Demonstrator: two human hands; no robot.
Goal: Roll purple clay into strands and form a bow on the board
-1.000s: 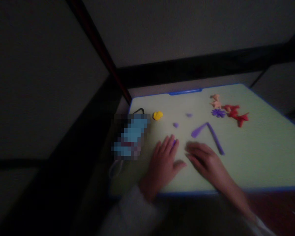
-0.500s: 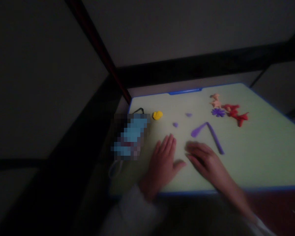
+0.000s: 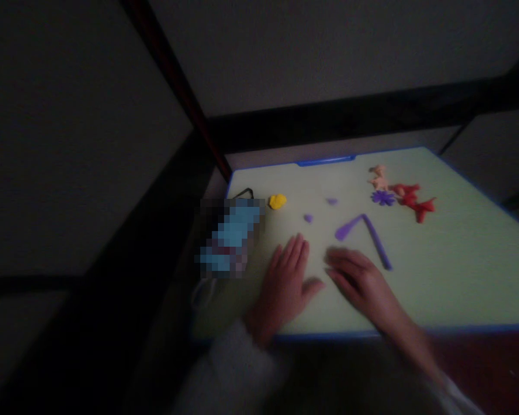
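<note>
My left hand (image 3: 285, 282) lies flat, fingers stretched out, on a pale green board (image 3: 436, 276) with a blue rim. My right hand (image 3: 358, 279) rests palm down beside it, fingers pointing left towards my left thumb. Both hands hold nothing that I can see. Just beyond my right hand lie a long purple clay roll (image 3: 377, 241) and a flattened purple clay strip (image 3: 348, 227), meeting in a corner. Two small purple clay bits (image 3: 308, 218) lie past my left fingertips.
A yellow clay lump (image 3: 277, 201) sits near the board's far left corner. Red clay shapes (image 3: 415, 202), a purple clay flower (image 3: 383, 197) and pink clay bits (image 3: 378, 177) lie at the far right. A blurred blue object (image 3: 230, 239) rests at the board's left edge. The room is dark.
My left hand has slid slightly back; a purple bit that showed at its fingertips one second ago is no longer seen. My right hand has barely moved.
</note>
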